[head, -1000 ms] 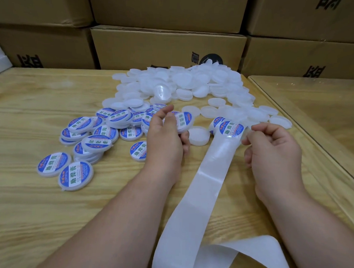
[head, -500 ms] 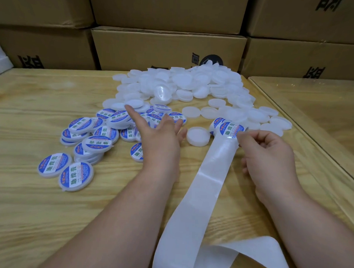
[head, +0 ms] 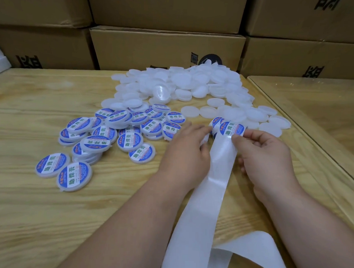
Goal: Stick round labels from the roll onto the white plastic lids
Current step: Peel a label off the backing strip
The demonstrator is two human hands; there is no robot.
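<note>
Judging by its look, the round label (head: pixel 232 128) is thin, limp film that will curl and stick to itself, so it is best taken at its very edge and peeled slowly off the glossy backing strip (head: pixel 212 175). It sits at the strip's far end, just before the heap of bare white lids (head: pixel 194 84). The strip is pinched just below the label by the curled fingers (head: pixel 239 138) of the right hand (head: pixel 265 157). A bare lid (head: pixel 204 139), light, stiff and smooth, is gripped in the left hand (head: pixel 188 150), mostly hidden. Labelled lids (head: pixel 129 141) are piled on the tabletop (head: pixel 28 219) to the left.
</note>
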